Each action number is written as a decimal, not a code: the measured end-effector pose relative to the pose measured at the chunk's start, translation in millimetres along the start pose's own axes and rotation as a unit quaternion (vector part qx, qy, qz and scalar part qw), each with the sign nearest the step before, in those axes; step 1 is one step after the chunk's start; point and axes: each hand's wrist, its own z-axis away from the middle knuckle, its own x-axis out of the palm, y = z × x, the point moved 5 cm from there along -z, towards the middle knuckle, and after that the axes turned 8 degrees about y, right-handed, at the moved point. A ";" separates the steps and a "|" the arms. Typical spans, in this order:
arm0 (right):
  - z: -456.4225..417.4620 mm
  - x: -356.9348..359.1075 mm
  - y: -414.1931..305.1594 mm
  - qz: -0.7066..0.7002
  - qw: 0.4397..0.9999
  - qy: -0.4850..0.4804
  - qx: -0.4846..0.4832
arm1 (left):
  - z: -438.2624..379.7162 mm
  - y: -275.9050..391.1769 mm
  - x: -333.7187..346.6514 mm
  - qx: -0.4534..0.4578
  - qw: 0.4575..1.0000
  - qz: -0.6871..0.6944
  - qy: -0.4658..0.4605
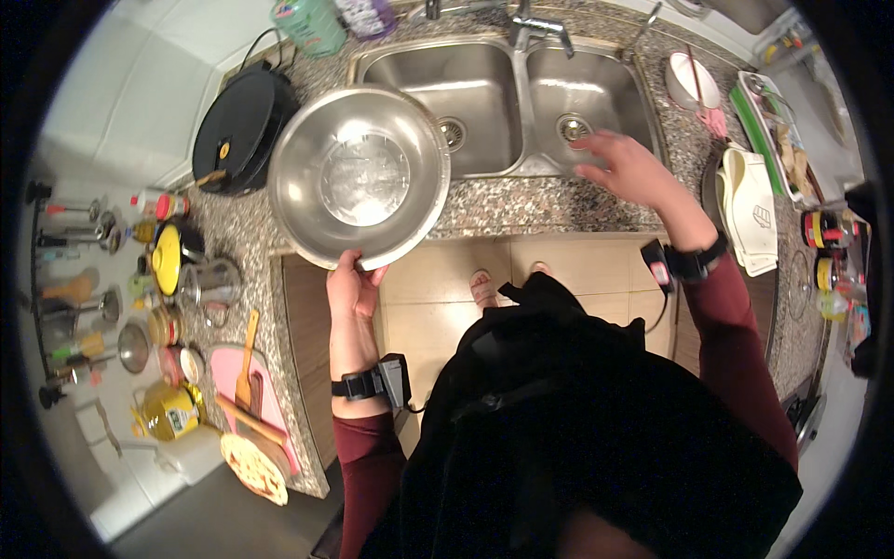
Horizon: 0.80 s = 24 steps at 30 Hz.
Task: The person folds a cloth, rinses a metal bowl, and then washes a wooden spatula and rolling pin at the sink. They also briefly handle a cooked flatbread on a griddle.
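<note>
My left hand (355, 286) grips the near rim of a wide stainless steel basin (367, 178), thumb over the edge. The basin is tipped little and overlaps the counter and the left bowl of the double sink (461, 84). Inside it shows bare, shiny metal. My right hand (621, 168) hovers near the front edge of the right sink bowl (580, 91), fingers apart, holding nothing. A chrome faucet (541, 28) stands behind the sink.
A black round electric appliance (241, 133) sits left of the basin. Bottles, jars, a pink cutting board (227, 363) and wooden utensils line the left counter. At the right are a white bowl (691, 80), cream-coloured boards (747, 209) and a long tray (758, 133).
</note>
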 end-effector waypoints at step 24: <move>-223.2 30.5 158.5 0.329 0.924 -0.178 0.075 | -96.1 -37.9 228.1 -0.146 0.983 -0.051 -0.099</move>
